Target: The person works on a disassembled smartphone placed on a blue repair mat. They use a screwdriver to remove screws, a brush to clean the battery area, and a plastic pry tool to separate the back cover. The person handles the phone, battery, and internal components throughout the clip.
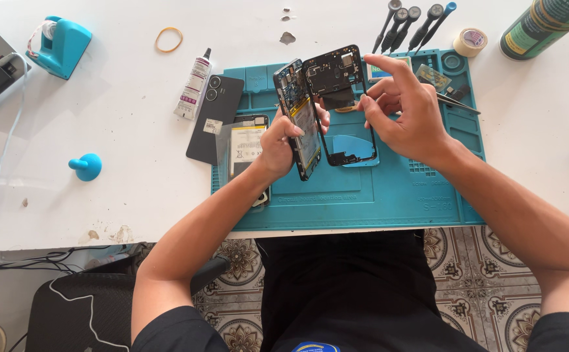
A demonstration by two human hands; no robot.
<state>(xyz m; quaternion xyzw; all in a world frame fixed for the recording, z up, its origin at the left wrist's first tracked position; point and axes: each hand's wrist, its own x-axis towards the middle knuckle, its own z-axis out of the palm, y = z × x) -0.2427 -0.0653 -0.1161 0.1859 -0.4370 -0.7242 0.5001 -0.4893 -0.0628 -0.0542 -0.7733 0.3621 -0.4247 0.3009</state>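
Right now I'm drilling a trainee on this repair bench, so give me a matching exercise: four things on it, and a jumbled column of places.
Things:
1. glue tube
2. rubber band
3. tape roll
4. screwdrivers

Places:
A. far edge of the blue mat, handles away from the person
B. left of the mat, beside the black back cover
C. right of the screwdrivers, near the green can
D. bare table, far left of the mat

Pairs: 1-B, 2-D, 3-C, 4-A
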